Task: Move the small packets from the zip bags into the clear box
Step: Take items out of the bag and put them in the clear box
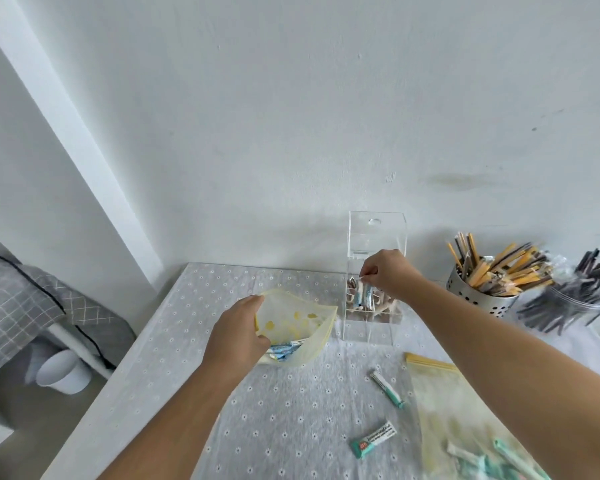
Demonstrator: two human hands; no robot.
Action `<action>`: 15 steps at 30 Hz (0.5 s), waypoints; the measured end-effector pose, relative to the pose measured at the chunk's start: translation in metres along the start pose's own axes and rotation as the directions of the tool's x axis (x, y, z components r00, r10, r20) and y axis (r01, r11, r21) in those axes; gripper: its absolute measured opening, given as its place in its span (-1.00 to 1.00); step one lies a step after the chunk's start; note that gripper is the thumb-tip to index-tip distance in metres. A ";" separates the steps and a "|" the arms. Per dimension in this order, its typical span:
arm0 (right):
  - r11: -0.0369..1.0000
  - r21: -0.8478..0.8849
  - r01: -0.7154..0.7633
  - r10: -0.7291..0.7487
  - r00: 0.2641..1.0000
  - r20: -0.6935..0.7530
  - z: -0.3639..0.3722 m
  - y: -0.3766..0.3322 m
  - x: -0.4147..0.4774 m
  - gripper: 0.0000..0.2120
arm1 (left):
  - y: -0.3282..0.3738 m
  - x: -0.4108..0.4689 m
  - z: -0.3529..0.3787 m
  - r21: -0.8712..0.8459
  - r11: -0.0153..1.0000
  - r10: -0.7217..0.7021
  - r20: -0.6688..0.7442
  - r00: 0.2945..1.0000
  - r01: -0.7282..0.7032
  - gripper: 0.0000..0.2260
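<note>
Blue packets held at the clear box, yellow zip bag held open on the counter.

The right hand pinches a few blue packets by their top ends between thumb and fingertips, its grip closed tight on them. They hang upright at the open top of the clear box (whether their lower ends are already inside, I cannot tell). The left hand has its grip curled round the near edge of the yellow zip bag, holding its mouth open on the counter, just left of the box. More blue packets lie in the bag's bottom. To the right, a second zip bag lies flat with teal packets inside, and two loose teal packets rest on the cloth beside it. A metal cup full of sticks stands right of the box.
</note>
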State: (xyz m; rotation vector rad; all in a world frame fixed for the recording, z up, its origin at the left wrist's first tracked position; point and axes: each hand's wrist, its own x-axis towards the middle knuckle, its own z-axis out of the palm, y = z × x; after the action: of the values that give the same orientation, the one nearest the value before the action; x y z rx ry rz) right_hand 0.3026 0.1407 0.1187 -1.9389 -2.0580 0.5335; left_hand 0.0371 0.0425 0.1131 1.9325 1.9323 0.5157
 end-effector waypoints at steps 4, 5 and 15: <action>1.000 -0.013 0.003 -0.002 0.998 0.056 0.009 0.003 0.005 -0.89 | -0.001 0.000 0.002 0.005 1.000 -0.005 0.009 1.000 0.005 -0.38; 1.000 -0.030 0.001 0.001 0.997 0.072 0.012 0.004 0.005 -0.89 | -0.002 0.000 0.003 0.002 1.000 -0.006 0.009 1.000 0.006 -0.38; 0.985 0.154 0.073 -0.073 0.997 -0.007 0.012 -0.024 -0.012 -0.86 | -0.001 -0.001 0.004 -0.031 0.999 -0.012 0.013 1.000 0.012 -0.37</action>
State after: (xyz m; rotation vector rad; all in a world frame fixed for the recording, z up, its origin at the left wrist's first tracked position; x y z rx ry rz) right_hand 0.2767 0.1271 0.1193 -1.7697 -2.0140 0.6538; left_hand 0.0388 0.0413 0.1090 1.8993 1.9156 0.5250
